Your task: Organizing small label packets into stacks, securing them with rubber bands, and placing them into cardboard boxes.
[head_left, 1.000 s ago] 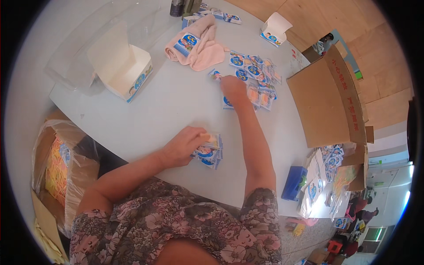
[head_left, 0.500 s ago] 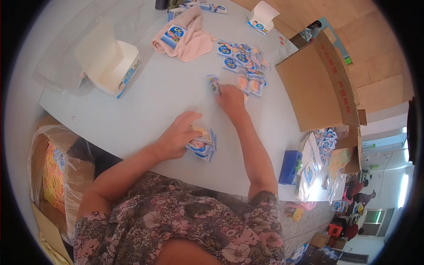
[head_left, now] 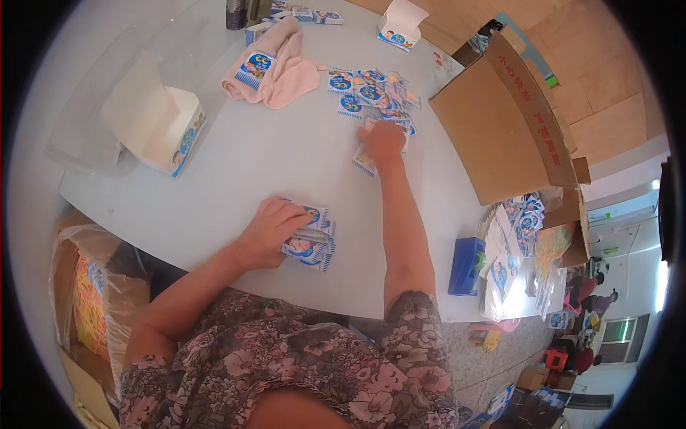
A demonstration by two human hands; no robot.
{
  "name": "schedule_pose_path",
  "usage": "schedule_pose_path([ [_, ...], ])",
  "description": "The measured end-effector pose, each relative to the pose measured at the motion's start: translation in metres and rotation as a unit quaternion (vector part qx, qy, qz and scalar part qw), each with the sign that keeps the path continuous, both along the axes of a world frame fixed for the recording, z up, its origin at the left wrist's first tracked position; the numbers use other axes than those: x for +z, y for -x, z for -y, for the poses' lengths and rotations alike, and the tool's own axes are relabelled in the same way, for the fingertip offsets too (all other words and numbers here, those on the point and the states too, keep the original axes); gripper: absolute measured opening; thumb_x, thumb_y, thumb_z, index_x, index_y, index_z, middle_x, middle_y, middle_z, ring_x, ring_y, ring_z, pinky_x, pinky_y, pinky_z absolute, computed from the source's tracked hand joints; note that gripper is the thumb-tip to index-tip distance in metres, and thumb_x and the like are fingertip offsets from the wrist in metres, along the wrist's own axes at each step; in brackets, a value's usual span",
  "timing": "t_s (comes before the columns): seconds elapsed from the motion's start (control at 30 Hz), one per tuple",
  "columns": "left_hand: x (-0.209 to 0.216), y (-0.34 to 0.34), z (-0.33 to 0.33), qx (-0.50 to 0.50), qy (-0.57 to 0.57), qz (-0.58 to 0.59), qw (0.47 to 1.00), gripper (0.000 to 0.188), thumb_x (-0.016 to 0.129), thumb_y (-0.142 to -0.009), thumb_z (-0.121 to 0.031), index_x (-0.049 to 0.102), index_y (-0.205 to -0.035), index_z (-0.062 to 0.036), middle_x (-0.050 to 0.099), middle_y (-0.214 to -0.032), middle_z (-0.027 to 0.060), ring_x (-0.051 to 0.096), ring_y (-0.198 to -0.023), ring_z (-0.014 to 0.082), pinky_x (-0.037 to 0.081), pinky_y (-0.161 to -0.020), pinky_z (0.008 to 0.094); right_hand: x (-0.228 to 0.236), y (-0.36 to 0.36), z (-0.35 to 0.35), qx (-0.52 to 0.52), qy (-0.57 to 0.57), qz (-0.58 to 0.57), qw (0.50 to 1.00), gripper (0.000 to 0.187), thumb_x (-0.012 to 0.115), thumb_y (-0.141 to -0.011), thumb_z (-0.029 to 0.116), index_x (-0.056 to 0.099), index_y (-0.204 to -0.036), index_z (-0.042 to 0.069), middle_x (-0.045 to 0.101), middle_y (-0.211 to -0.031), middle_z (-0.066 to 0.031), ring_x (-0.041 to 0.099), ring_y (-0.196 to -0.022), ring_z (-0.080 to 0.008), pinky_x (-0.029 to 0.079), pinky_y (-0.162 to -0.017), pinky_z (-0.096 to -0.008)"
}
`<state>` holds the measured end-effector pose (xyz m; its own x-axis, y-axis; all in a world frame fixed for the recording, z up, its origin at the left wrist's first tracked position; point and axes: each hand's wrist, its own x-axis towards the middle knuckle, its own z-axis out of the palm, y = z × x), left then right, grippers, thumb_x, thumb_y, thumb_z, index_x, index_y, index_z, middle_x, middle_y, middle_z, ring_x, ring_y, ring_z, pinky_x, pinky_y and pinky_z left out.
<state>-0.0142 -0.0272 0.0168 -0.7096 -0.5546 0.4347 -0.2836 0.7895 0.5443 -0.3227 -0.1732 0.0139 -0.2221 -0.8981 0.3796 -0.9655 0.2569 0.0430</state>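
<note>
Several small flat sachets, blue and white with striped ends, make a stack (head_left: 309, 247) on the table in front of me. My left hand (head_left: 268, 232) is closed round the left side of that stack, its fingers over the top sachets. Farther off, my right hand (head_left: 386, 141) reaches to the near end of a loose pile of like sachets (head_left: 371, 93). Its fingers are curled down on a sachet (head_left: 364, 159), and the hand hides part of it.
An open white carton (head_left: 168, 136) stands at left, and a smaller one (head_left: 400, 28) at the back. A pink cloth (head_left: 289, 79) bears one sachet. At right are a large cardboard box (head_left: 493, 121), a blue tape dispenser (head_left: 466, 266) and more packaging. A plastic-lined box (head_left: 100, 300) sits low left.
My right hand, which had a sachet in the air, has moved over to the pile's near end. My left hand's raised fingers have come down on the stack, which now shows another sachet on top.
</note>
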Motion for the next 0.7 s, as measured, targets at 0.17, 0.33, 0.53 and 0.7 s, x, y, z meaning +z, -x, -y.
schedule_pose_path([
  [0.17,0.0,-0.007,0.002,-0.023,0.021,-0.023,0.999,0.06,0.071,-0.057,0.003,0.057,-0.115,-0.0007,0.054,-0.113,0.0123,0.05,-0.105,0.0334,0.038,-0.093,0.043,0.025,0.002,-0.008,-0.036,-0.092,0.106,0.989,0.038,0.059,-0.083,0.041,0.07,-0.082,0.005,0.07,-0.088,-0.0169,0.067,-0.085,-0.0324,0.052,-0.074,-0.0428],
  [0.33,-0.001,-0.008,0.005,-0.026,0.02,-0.047,0.998,0.062,0.071,-0.054,0.003,0.057,-0.115,-0.0004,0.054,-0.113,0.0124,0.05,-0.105,0.0333,0.039,-0.093,0.0432,0.026,-0.034,-0.04,0.017,-0.151,0.054,0.987,0.031,0.064,-0.077,0.034,0.069,-0.084,0.005,0.07,-0.089,-0.0154,0.068,-0.08,-0.0323,0.053,-0.067,-0.0431],
  [0.53,0.001,-0.004,0.001,-0.059,0.011,-0.054,0.997,0.061,0.069,-0.054,0.003,0.06,-0.114,-0.0018,0.053,-0.125,0.0157,0.047,-0.118,0.0348,0.039,-0.097,0.0446,-0.005,-0.03,-0.06,0.116,-0.126,-0.047,0.984,0.02,0.062,-0.075,0.02,0.07,-0.089,0.007,0.069,-0.086,-0.0132,0.067,-0.079,-0.0302,0.053,-0.068,-0.0452],
  [0.7,0.0,-0.009,0.001,-0.003,0.009,-0.073,0.997,0.055,0.071,-0.056,-0.001,0.063,-0.11,-0.0038,0.049,-0.134,0.0182,0.043,-0.128,0.0354,0.041,-0.096,0.0459,0.042,-0.081,-0.115,0.363,-0.151,0.131,0.91,0.015,0.064,-0.075,0.015,0.072,-0.087,0.009,0.067,-0.075,-0.0154,0.067,-0.069,-0.0266,0.052,-0.063,-0.0403],
])
